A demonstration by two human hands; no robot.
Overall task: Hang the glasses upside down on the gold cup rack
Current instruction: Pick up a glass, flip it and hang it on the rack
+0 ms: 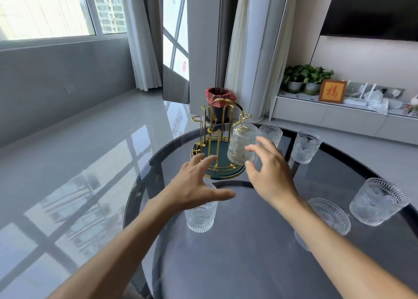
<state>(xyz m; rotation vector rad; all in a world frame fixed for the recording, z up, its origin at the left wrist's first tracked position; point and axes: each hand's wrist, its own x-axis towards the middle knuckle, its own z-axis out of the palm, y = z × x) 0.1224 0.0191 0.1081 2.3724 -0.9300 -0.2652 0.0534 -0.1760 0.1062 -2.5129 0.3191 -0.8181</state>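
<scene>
Now one glass (243, 145) hangs upside down on the gold cup rack (217, 140) near the table's (237, 242) far edge so it can drip dry, and the left hand (195, 183) and right hand (268, 172) are open, holding nothing.

The left hand (196, 185) covers the rim of the glass (200, 217) nearest it. The right forearm hides part of another glass (328, 217). The desk (226, 253) runs off the bottom edge.
</scene>
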